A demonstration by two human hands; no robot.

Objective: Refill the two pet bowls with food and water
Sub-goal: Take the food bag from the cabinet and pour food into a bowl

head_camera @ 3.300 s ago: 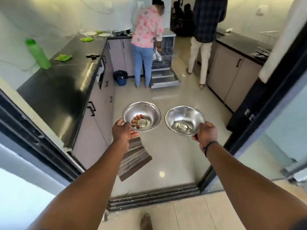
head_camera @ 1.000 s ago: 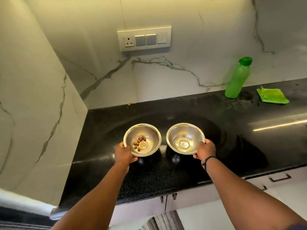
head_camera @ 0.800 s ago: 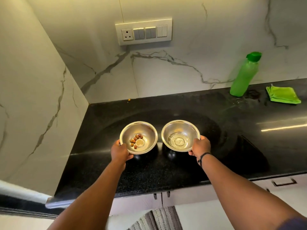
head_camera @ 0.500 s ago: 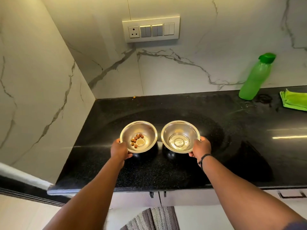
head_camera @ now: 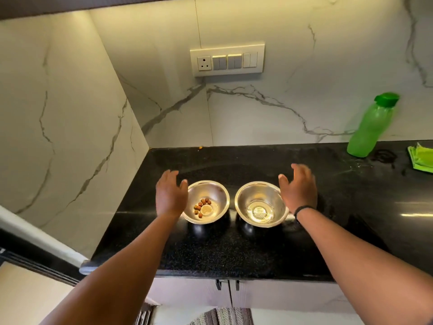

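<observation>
Two steel bowls sit side by side, just apart, on the black table (head_camera: 234,249) near the middle of the frame. The left bowl (head_camera: 210,198) holds a few brown food pellets (head_camera: 202,205) low in its basin; the right bowl (head_camera: 255,198) holds a shallow pool of water (head_camera: 259,211). The left hand (head_camera: 169,195) hangs just left of the left bowl, overlapping its left rim in the picture, fingers spread and relaxed, gripping nothing. The right hand (head_camera: 298,191) sits just right of the right bowl, overlapping its right rim, fingers likewise loose and holding nothing; whether either hand touches a rim cannot be told. A green bottle (head_camera: 371,127) stands at the right of the frame against the marble wall, well apart from the bowls, with a green cloth (head_camera: 421,158) at the right edge.
</observation>
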